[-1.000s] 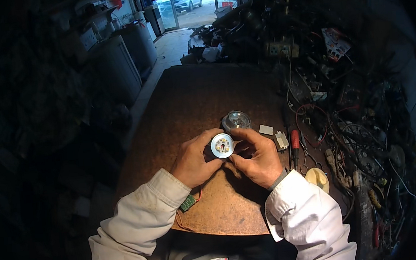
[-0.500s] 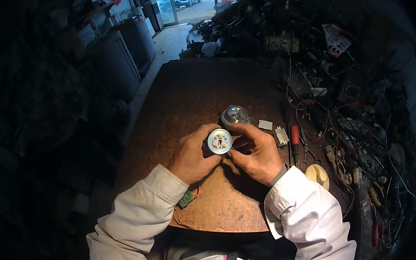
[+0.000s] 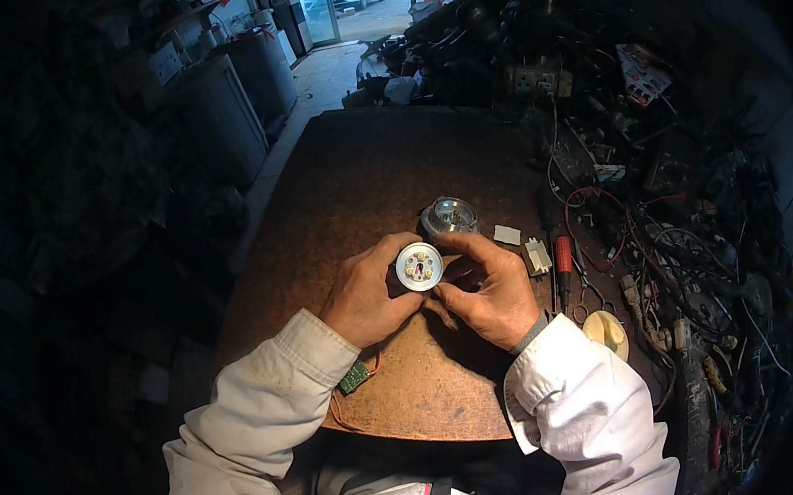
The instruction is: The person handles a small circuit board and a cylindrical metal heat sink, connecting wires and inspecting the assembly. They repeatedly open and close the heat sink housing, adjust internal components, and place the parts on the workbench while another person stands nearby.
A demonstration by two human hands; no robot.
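The round disc point(image 3: 419, 266) is silvery white with yellowish spots, the circuit board point(image 3: 354, 377) is straight-up green, the screwdriver handle point(image 3: 563, 254) is red. Tabletop point(image 3: 428, 397) is blotchy brown, sleeves point(image 3: 259, 401) are off-white, oval piece point(image 3: 604, 333) is kinda cream.

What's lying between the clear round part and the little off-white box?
In the head view, a flat pale piece lies between the clear round part and the off-white box.

No text, label, number or sign can be read.
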